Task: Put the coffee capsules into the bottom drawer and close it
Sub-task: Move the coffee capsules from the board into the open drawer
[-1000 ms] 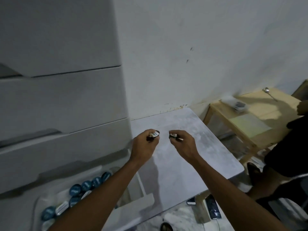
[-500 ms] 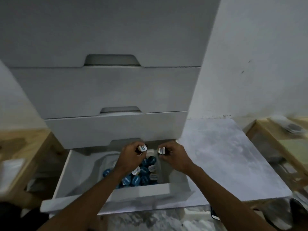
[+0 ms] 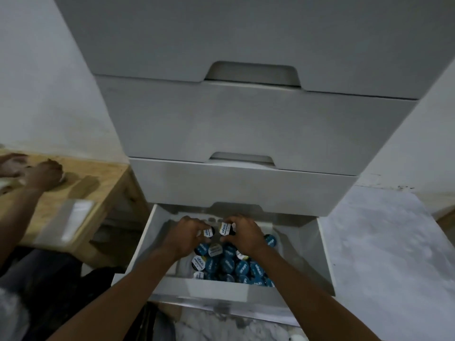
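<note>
The bottom drawer (image 3: 197,290) of a white drawer unit stands pulled open below me. Inside lies a heap of blue-lidded coffee capsules (image 3: 229,264), some with white lids. Both my hands hover over the back of the heap, close together. My left hand (image 3: 186,236) pinches a white-lidded capsule (image 3: 208,233) by its fingertips. My right hand (image 3: 242,235) holds a second white-lidded capsule (image 3: 225,228). The two held capsules almost touch each other.
Two shut drawers (image 3: 236,134) sit above the open one. A grey marble-look tabletop (image 3: 384,247) lies to the right. On the left a wooden table (image 3: 81,178) carries another person's hand (image 3: 41,175) and a clear plastic piece (image 3: 69,220).
My view swung left from the grey tabletop to the drawer unit. Both hands carried their capsules from over the tabletop to inside the open drawer and lowered toward the heap.
</note>
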